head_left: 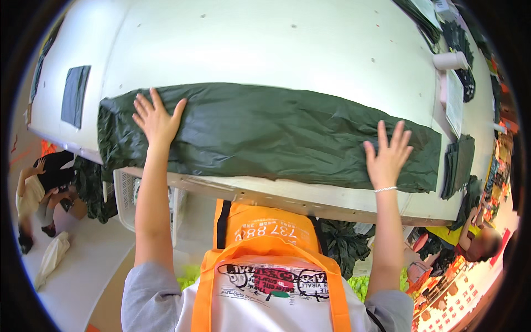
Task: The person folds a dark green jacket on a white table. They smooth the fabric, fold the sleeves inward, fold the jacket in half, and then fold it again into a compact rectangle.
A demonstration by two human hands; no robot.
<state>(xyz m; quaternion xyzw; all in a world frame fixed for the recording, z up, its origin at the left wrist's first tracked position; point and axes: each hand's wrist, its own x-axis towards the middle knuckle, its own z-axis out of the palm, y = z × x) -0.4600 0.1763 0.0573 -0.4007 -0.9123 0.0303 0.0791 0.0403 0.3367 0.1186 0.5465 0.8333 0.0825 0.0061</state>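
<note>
A long dark green sheet of thin, shiny, wrinkled material (265,133), folded into a strip, lies across the near side of the white table (249,44). My left hand (157,120) rests flat on its left part, fingers spread and thumb out. Toward its right end, my right hand (389,157) presses down the same way, palm on the material and fingers apart. A pale bracelet circles my right wrist. Neither hand grips anything. Small creases run over the strip, most of them bunched at its left end.
A small folded dark piece (75,97) lies at the far left. More folded dark green pieces (458,166) sit at the right edge, near a white cylinder (450,61). A white plastic basket (130,199) stands below the table. People sit at left and right.
</note>
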